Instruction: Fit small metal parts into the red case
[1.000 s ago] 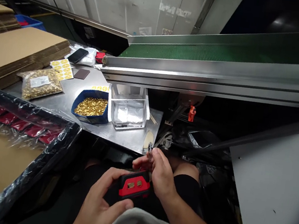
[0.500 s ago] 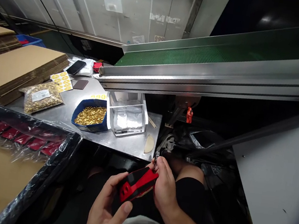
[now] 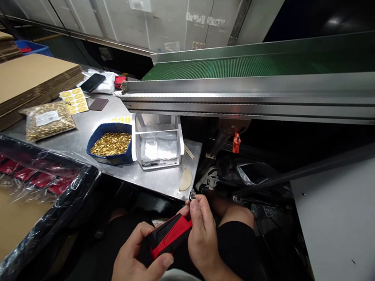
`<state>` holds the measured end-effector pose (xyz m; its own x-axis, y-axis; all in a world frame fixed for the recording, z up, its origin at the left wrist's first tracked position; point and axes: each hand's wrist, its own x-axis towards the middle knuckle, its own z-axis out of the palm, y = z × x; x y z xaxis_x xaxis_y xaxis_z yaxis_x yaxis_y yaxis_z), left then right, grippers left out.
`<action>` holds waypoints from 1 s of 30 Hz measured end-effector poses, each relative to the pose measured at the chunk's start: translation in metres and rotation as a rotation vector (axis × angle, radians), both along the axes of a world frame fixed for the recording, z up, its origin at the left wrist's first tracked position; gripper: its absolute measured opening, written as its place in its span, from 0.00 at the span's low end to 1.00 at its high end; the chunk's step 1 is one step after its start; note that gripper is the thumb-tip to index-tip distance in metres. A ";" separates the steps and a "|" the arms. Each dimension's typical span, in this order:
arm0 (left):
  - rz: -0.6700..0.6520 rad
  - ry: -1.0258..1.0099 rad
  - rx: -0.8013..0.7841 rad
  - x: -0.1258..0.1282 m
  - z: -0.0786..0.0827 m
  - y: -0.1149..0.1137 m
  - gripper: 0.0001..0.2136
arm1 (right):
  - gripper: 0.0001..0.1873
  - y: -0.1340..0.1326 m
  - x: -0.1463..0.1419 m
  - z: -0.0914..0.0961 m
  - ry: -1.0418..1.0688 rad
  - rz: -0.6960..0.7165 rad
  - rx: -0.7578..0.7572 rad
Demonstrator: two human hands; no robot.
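Note:
Over my lap, both hands are on a red-and-black tool-like object point(image 3: 170, 236) whose exact kind I cannot make out. My left hand point(image 3: 140, 254) is curled round its lower end, thumb on the near side and fingers on the far side. At the upper end, my right hand point(image 3: 203, 234) is closed, thumb and finger pinching a small shiny metal loop or clip point(image 3: 191, 197) that sticks up. The fingers of the right hand partly hide that end of the object.
A steel table point(image 3: 117, 173) bears a blue bin of gold pieces point(image 3: 110, 143), a white divided tray point(image 3: 159, 143), a bag of gold pieces point(image 3: 48, 120) and a phone point(image 3: 92, 83). Behind runs a green conveyor point(image 3: 224, 69). A plastic-lined box point(image 3: 71, 208) stands left.
The object has turned in my hands, so a different face, with a broad red band between black sides, shows now. My right hand has shifted slightly left, still at the metal piece.

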<state>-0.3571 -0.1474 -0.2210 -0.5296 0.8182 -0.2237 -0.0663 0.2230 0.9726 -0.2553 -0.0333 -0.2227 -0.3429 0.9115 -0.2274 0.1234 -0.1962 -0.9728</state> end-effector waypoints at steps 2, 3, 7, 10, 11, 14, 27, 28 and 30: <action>-0.049 -0.029 0.044 -0.007 -0.003 -0.001 0.19 | 0.16 0.002 0.004 0.006 -0.012 0.076 0.070; -0.060 -0.020 0.056 -0.011 -0.004 0.000 0.18 | 0.15 0.003 0.006 0.009 -0.019 0.134 0.100; -0.209 -0.017 -0.010 -0.028 -0.001 0.009 0.14 | 0.12 0.004 0.012 0.019 -0.043 0.409 0.181; -0.492 -0.165 -0.072 -0.036 0.010 0.018 0.24 | 0.11 -0.001 0.012 0.022 -0.025 0.531 0.195; -0.535 -0.218 -0.073 -0.037 0.012 0.019 0.26 | 0.11 -0.002 0.012 0.023 -0.021 0.519 0.194; -0.499 -0.430 -0.033 -0.038 0.013 0.018 0.26 | 0.12 -0.004 0.009 0.024 0.008 0.274 0.186; -0.224 -1.335 0.168 -0.039 -0.013 -0.001 0.28 | 0.14 0.007 0.016 -0.006 -0.116 0.060 0.108; -0.211 -1.337 0.170 -0.040 -0.012 -0.001 0.28 | 0.14 0.006 0.015 -0.007 -0.110 0.078 0.098; -0.189 -1.351 0.175 -0.041 -0.013 -0.001 0.27 | 0.15 0.004 0.013 -0.007 -0.101 0.118 0.082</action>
